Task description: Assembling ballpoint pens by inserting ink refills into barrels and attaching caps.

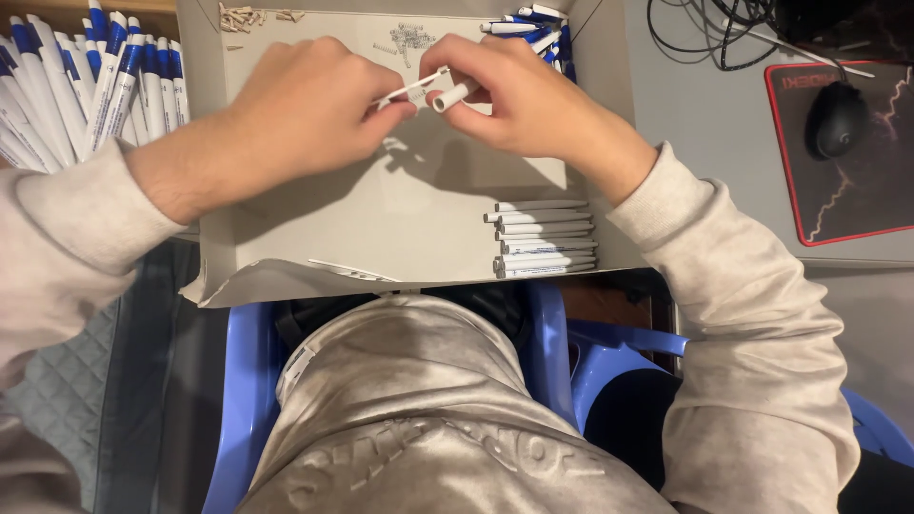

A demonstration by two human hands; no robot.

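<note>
My left hand (pixel 303 109) pinches a thin white pen refill (pixel 411 88) with a small spring on it, pointing right. My right hand (pixel 519 95) holds a white pen barrel (pixel 454 95), its open end facing the refill's tip. Both hands hover close together over a shallow grey cardboard box (pixel 400 214). A row of several white pen barrels (pixel 543 240) lies in the box's near right corner.
Many finished white and blue pens (pixel 81 81) are piled at the left. More blue and white pens (pixel 538 24) and small springs (pixel 411 38) lie at the box's far side. A black mouse (pixel 836 119) rests on a red-edged mouse pad at the right, near black cables.
</note>
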